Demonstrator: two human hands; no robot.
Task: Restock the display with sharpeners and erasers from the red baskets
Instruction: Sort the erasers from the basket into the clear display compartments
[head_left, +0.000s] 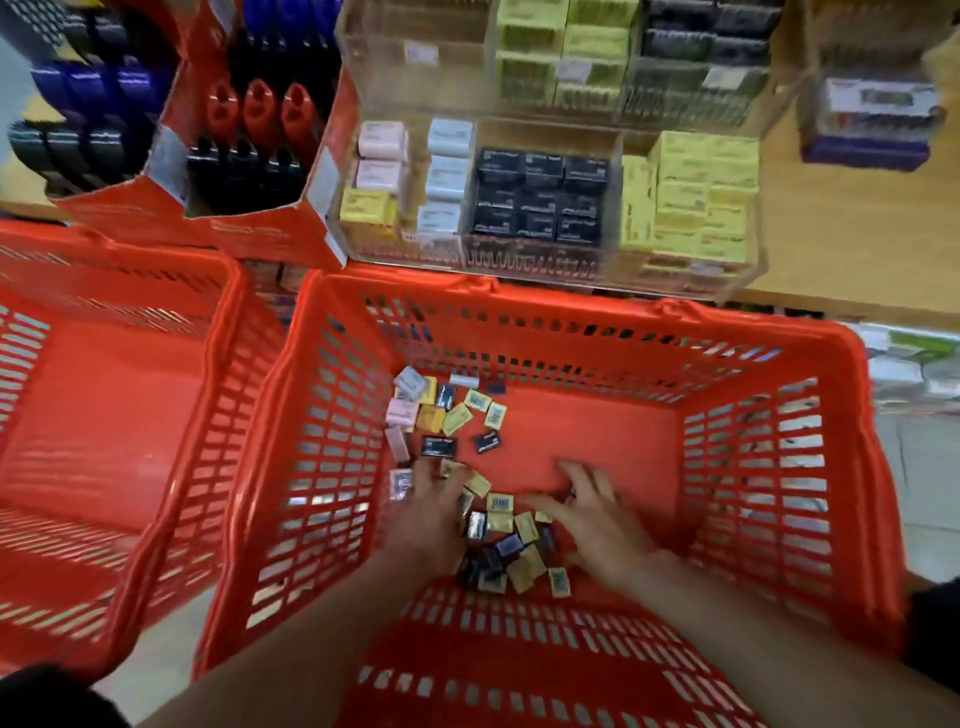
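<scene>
Both hands reached into a red basket (841, 467) during a restock of a stationery display. The left hand (431, 512) and the right hand (597, 512) lay palm-down with fingers spread on the basket floor, either side of a loose heap of small wrapped erasers (501, 540); neither appeared to have hold of anything, though motion blur hid the fingertips. The step in hand looked like gathering stock, and the next move would call for closing the fingers round a few pieces. More erasers lay scattered just beyond the left fingertips. A second red basket (104, 415) stood alongside. Beyond, the clear display case (613, 156) held sorted rows, and a red carton of sharpeners (249, 140) stood beside it.
</scene>
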